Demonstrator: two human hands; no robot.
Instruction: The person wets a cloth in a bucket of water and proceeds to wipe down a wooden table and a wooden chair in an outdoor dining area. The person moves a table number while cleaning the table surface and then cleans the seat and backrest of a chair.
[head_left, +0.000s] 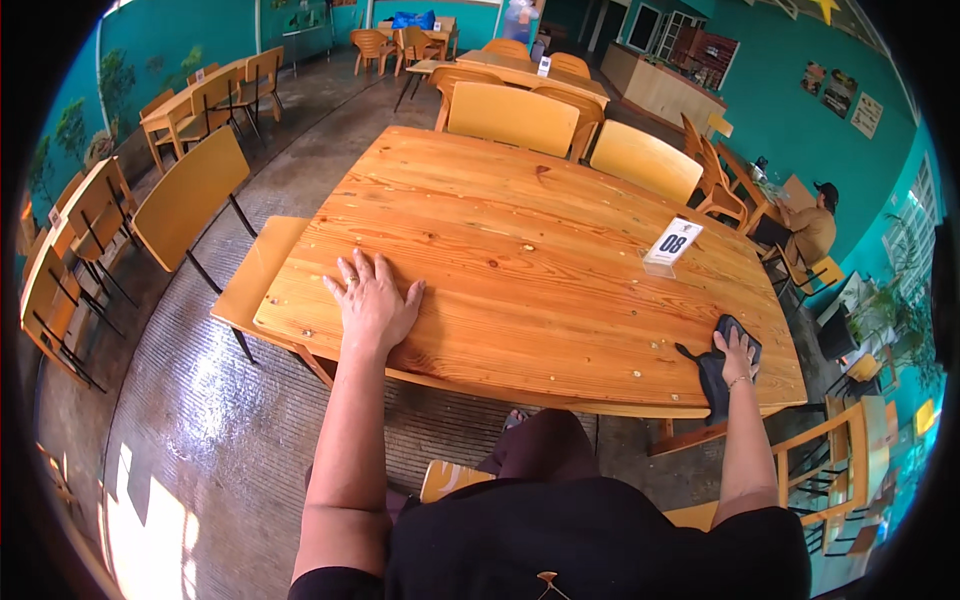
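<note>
My left hand (373, 300) lies palm down on the wooden table (480, 225), fingers spread, with a ring on one finger. It holds nothing. Over at the table's right front corner, my right hand (735, 356) presses on a bunched dark cloth (712, 375). Part of that cloth hangs over the front edge, and some of it is hidden under the hand. Between the hands and toward the far side, a small table sign (673, 241) bearing a printed number stands upright in a clear holder.
Chairs with wooden backs stand at the table's far side (514, 116) and left end (193, 199). A person (810, 225) sits at another table to the right. A counter (660, 86) stands at the back. More furniture (832, 457) is at my lower right.
</note>
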